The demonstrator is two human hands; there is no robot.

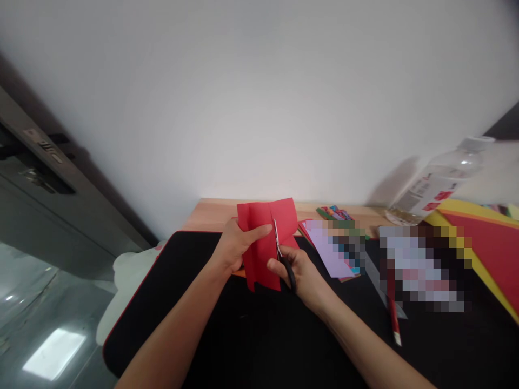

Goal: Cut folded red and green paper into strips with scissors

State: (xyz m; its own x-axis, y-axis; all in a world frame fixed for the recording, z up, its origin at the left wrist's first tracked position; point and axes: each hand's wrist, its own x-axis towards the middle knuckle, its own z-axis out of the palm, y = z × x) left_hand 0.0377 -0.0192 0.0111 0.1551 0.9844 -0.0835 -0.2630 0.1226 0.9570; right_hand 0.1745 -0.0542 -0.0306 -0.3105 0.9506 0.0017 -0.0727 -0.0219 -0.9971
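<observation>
A folded red paper sheet (265,224) is held upright over the black desk mat (194,319). My left hand (237,246) pinches its left side, thumb across the front. My right hand (298,273) grips black-handled scissors (284,259), fingers through the loops. The blades point up into the paper near its middle, and a cut line runs along the fold. Both forearms reach in from the bottom edge.
A clear plastic bottle (440,181) lies tilted at the right. Red and yellow paper sheets (492,246) lie beside it. Coloured markers (336,212), lilac paper (324,246) and a red pen (393,319) lie on the table. A wall stands behind, floor at left.
</observation>
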